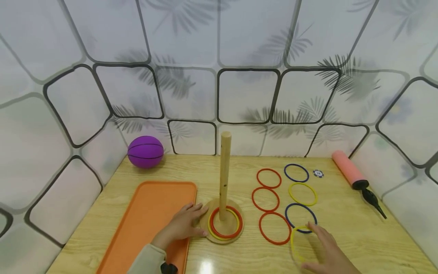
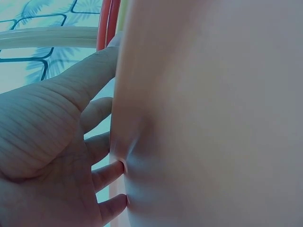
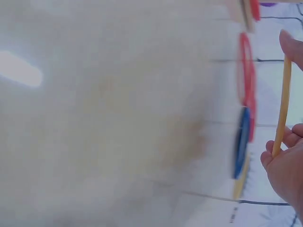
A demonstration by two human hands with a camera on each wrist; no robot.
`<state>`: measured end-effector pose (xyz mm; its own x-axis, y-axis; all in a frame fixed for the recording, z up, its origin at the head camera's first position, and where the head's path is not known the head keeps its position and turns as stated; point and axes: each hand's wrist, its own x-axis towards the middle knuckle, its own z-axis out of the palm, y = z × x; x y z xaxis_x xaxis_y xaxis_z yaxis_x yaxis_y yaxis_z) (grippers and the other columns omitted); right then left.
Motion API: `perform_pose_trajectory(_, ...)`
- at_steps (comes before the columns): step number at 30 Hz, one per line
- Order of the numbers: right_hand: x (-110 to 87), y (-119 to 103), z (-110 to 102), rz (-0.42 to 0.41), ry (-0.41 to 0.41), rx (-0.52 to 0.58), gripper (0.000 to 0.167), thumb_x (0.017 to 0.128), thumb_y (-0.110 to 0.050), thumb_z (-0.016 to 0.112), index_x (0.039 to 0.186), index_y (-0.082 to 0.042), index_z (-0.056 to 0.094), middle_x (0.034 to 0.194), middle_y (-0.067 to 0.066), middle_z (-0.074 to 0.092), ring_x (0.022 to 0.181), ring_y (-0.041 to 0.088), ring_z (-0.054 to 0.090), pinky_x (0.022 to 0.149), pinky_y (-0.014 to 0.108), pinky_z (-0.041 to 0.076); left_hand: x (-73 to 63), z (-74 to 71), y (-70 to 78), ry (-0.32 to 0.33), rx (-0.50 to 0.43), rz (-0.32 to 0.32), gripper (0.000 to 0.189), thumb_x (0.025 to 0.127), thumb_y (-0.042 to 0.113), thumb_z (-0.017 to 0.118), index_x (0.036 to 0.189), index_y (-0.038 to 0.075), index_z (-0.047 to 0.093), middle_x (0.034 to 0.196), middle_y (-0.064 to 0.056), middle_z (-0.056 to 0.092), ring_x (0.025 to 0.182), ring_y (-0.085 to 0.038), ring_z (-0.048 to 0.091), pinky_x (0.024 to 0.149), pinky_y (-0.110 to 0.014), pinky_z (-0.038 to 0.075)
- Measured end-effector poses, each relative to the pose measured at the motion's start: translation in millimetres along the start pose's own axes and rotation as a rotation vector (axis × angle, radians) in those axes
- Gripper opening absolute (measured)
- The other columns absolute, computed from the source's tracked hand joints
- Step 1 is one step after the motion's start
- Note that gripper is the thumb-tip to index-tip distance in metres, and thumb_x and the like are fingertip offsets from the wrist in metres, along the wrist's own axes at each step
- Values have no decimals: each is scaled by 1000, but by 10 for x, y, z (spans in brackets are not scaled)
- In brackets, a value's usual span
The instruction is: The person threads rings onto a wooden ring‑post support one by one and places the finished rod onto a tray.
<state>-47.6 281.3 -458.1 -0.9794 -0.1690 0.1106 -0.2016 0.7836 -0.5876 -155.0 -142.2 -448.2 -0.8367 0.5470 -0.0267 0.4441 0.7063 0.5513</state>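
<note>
A wooden peg stands upright on a round wooden base, with one red ring and one yellow ring lying round its foot. My left hand reaches over the orange tray's edge, fingers spread and fingertips at the base's left rim; its thumb and fingers also show in the left wrist view. Between thumb and fingers, my right hand holds another yellow ring. The right wrist view shows this held ring edge-on, tilted up from the table.
Right of the base lie red rings, blue rings and a yellow ring. Behind them is a poker chip. A pink hand pump lies far right. The orange tray and a purple ball are left.
</note>
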Motion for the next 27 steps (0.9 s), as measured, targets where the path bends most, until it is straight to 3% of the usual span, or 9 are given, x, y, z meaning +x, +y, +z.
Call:
perform_pose_trajectory(6, 194, -151, -224, -105, 97, 23, 99, 64, -23, 87, 144, -2, 33, 138, 21, 40, 121, 37, 33, 80, 68, 38, 2, 3, -15, -9, 4, -5, 79, 76, 42, 76, 141, 8, 46, 144, -23, 39, 132, -52, 27, 101, -67, 24)
perform_pose_trajectory(10, 320, -248, -365, -168, 124, 31, 99, 66, -19, 86, 147, -8, 31, 137, 18, 42, 123, 17, 31, 81, 65, 38, 3, -6, -21, -18, 2, -3, 80, 76, 42, 76, 141, 8, 46, 144, -23, 39, 132, -52, 27, 102, -66, 24)
perform_pose_trajectory(13, 420, -328, -452, -237, 138, 18, 100, 66, -19, 86, 148, -12, 30, 137, 12, 45, 119, 2, 31, 87, 48, 41, 3, -14, -22, -26, -4, -7, 79, 77, 42, 75, 141, 8, 45, 145, -23, 38, 133, -51, 26, 103, -66, 23)
perform_pose_trajectory(18, 611, -467, -585, -400, 166, 8, 106, 62, -13, 88, 149, -8, 28, 139, -7, 43, 118, -4, 34, 89, 8, 29, 6, -18, -21, -32, 3, -17, 79, 77, 43, 75, 142, 9, 45, 146, -22, 37, 134, -50, 25, 104, -65, 23)
perform_pose_trajectory(21, 722, -575, -659, -484, 162, 22, 113, 60, -8, 88, 151, -4, 21, 141, -12, 40, 124, -5, 32, 94, 4, 25, 6, -24, -11, -35, -4, -23, 79, 77, 42, 75, 142, 10, 45, 146, -21, 37, 134, -49, 24, 104, -64, 22)
perform_pose_trajectory(25, 861, -757, -770, -503, 140, 24, 116, 62, -9, 88, 152, -8, 15, 143, -14, 38, 128, -7, 29, 96, 6, 25, 1, -35, 10, -38, -18, -28, 79, 77, 41, 75, 142, 9, 45, 146, -22, 36, 134, -50, 24, 104, -65, 20)
perform_pose_trajectory(27, 931, -860, -826, -500, 130, 10, 117, 63, -10, 87, 153, -10, 13, 144, -10, 39, 129, -1, 33, 96, 7, 26, 1, -36, 11, -36, -18, -30, 79, 77, 41, 76, 142, 9, 45, 146, -22, 37, 134, -50, 24, 104, -65, 20)
